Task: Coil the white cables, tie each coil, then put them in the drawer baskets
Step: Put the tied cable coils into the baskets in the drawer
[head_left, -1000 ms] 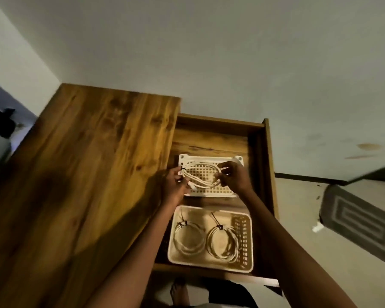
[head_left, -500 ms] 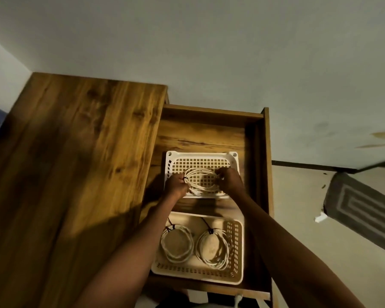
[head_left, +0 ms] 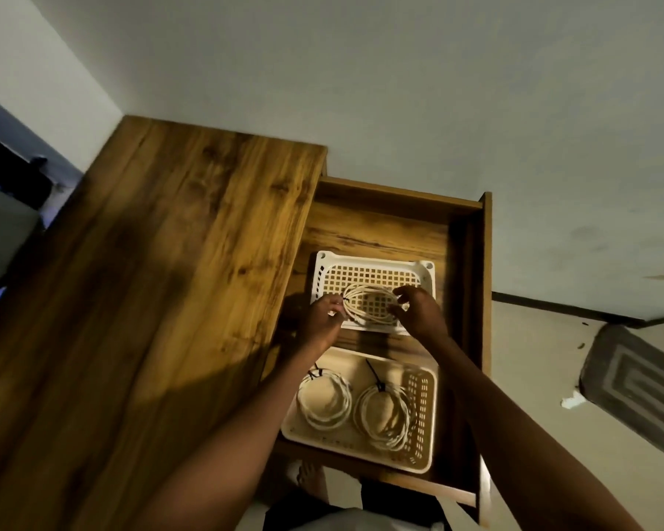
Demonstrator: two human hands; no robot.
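Observation:
A white cable coil (head_left: 368,306) with a black tie at its left end lies over the far white perforated basket (head_left: 372,264) in the open drawer. My left hand (head_left: 321,320) pinches the coil's left end beside the tie. My right hand (head_left: 418,312) has the coil's right end between thumb and forefinger, the other fingers loosely spread. The near cream basket (head_left: 422,450) holds two tied white coils, a left coil (head_left: 324,402) and a right coil (head_left: 384,415), each with a black tie.
The wooden drawer (head_left: 472,262) stands pulled out to the right of a wooden desk top (head_left: 150,300). Its right wall rises close to my right forearm. A grey patterned mat (head_left: 637,385) lies on the floor at the right, and a white wall is behind.
The coil has stayed over the far basket between both hands. My right hand's fingers have loosened and spread. The camera view has shifted slightly.

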